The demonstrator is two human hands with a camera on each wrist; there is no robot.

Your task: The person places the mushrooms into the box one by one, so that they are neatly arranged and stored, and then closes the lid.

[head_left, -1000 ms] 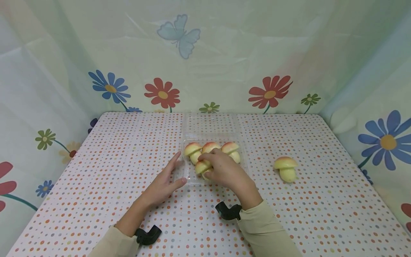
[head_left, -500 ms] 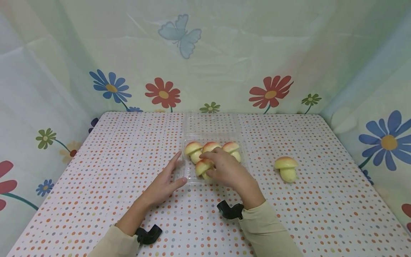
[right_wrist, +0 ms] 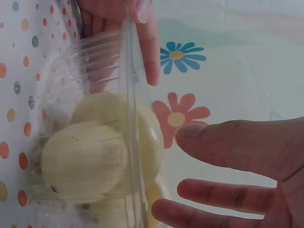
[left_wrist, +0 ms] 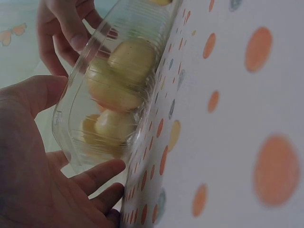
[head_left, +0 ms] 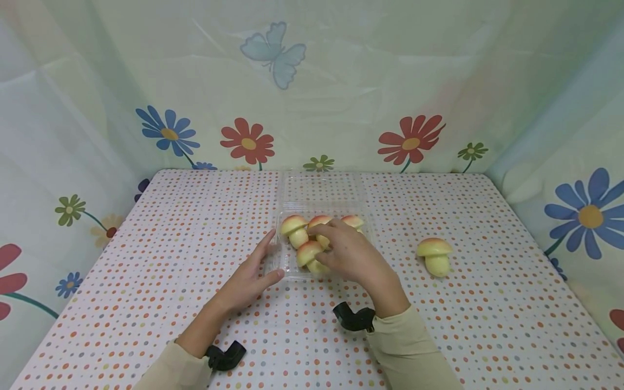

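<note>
A clear plastic clamshell box lies with its lid folded back on the dotted cloth. Inside it, three yellow toy mushrooms with reddish caps make a back row, from the left one to the right one, partly covered by my right hand. Another toy mushroom lies in front of them, tilted. My right hand hovers over the box, thumb and fingers apart, as the right wrist view shows. My left hand stays at the box's left side, thumb near the rim and fingers extended.
One more toy mushroom lies on the dotted tablecloth, right of the box. A flowered curtain encloses the table's back and sides. Black wrist cameras sit below the left hand and right hand.
My right hand has let go of the front toy mushroom and shifted slightly right and back, uncovering more of it. The left hand has not moved.
</note>
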